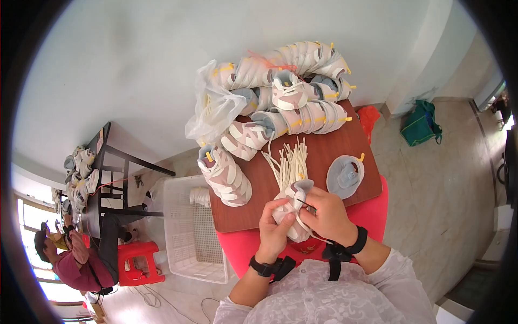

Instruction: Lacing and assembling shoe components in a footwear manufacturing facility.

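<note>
A pale pink-and-white shoe upper (294,231) is held over the table's near edge between my two hands. My left hand (275,224) is closed around its left side, thumb on top. At the opposite side, my right hand (328,215) is closed, with a thin dark pointed tool (305,203) sticking out from its fingers toward the upper. A cream lace trails below that hand. Just beyond the upper lies a bundle of cream shoelaces (292,164). To the left stands a laced shoe upper (225,177); to the right, another upper (345,177) shows its grey lining.
Rows of nested shoe uppers (310,120) and a clear plastic bag (212,110) cover the far part of the brown table (237,217). A white crate (178,237) is on the floor at left. Farther left, a person (81,264) sits by a black table. A green bag (420,124) lies right.
</note>
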Demonstrator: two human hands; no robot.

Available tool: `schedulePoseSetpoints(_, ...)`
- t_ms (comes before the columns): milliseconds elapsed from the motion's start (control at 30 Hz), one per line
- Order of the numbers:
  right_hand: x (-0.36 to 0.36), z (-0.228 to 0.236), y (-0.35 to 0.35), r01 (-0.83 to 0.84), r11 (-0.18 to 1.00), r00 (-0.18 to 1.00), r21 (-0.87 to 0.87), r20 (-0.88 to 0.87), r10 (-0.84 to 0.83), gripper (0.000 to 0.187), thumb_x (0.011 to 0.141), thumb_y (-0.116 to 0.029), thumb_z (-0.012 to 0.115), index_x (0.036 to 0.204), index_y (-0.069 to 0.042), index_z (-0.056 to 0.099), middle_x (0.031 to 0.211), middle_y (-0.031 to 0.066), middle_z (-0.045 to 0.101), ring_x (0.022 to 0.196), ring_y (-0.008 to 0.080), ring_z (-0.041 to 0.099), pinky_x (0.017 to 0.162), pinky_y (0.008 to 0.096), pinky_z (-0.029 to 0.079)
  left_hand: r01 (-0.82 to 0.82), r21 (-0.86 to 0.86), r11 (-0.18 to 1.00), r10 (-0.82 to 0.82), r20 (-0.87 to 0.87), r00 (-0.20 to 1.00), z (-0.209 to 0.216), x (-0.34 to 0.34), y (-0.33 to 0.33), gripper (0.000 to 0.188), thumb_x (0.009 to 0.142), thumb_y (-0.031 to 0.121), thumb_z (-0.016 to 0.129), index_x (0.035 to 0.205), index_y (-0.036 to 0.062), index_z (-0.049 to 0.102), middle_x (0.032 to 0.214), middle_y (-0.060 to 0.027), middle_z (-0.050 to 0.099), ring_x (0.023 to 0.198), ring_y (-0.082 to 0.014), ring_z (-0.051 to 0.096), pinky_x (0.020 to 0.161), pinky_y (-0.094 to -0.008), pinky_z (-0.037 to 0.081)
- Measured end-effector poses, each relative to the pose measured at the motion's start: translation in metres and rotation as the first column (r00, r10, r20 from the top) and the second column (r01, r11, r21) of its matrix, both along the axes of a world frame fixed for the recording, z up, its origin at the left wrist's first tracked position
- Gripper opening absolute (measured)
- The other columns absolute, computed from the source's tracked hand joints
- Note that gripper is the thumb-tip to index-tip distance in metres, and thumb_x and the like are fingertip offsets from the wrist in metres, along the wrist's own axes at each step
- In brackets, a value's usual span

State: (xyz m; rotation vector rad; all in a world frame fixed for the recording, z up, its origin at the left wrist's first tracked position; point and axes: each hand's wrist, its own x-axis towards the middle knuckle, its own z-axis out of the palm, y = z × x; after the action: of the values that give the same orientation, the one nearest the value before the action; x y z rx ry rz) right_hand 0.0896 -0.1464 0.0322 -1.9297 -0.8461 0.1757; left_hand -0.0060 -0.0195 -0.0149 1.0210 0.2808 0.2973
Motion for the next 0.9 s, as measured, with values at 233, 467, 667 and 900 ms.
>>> schedulePoseSetpoints(233,0.005,0.001,-0.004,0.020,1.000,1.000,0.002,-0.022,-0.020,0.014,0.076,-0.009,0.062,0.088,-0.003,0.062,0.086,0.0118,0.060,0.071,0.0330,0.060,0.059,0.0397,0.047,-0.055,0.022,0.998,0.054,0.019,0.998,0.006,-0.001,0.001,0.035,0.087,0.002,0.062,0.120,0.0045,0.049,0.111,-0.0081,0.059,0.100,-0.0140,0.057,0.088,-0.0283,0.047)
schedulePoseSetpoints(467,0.011,0.010,-0.004,-0.163,0.986,0.958,0.024,-0.237,0.163,0.015,0.076,-0.012,0.064,0.086,-0.001,0.063,0.071,0.0170,0.060,0.065,0.0355,0.059,0.059,0.0395,0.046,-0.020,0.010,1.000,0.019,0.047,0.999,0.008,0.001,0.005,0.036,0.087,0.001,0.061,0.119,0.0065,0.047,0.113,-0.0091,0.058,0.101,-0.0159,0.057,0.087,-0.0307,0.049)
schedulePoseSetpoints(667,0.008,-0.008,-0.001,-0.090,0.995,0.984,0.032,-0.152,0.094,0.013,0.075,-0.010,0.063,0.083,0.000,0.062,0.075,0.0190,0.061,0.069,0.0369,0.060,0.059,0.0414,0.046,-0.003,-0.094,0.996,0.008,0.055,0.998,0.005,-0.001,0.002,0.034,0.087,0.000,0.061,0.119,0.0049,0.050,0.112,-0.0097,0.059,0.100,-0.0153,0.058,0.087,-0.0301,0.049)
schedulePoseSetpoints(900,0.007,-0.009,0.003,0.035,0.997,0.992,0.075,-0.126,-0.025,0.011,0.075,-0.008,0.061,0.084,0.000,0.060,0.078,0.0187,0.060,0.070,0.0371,0.060,0.060,0.0420,0.046,-0.042,-0.084,0.996,0.042,0.001,0.999,0.005,0.000,0.002,0.033,0.087,-0.004,0.059,0.118,0.0047,0.050,0.112,-0.0099,0.059,0.100,-0.0159,0.058,0.087,-0.0307,0.049)
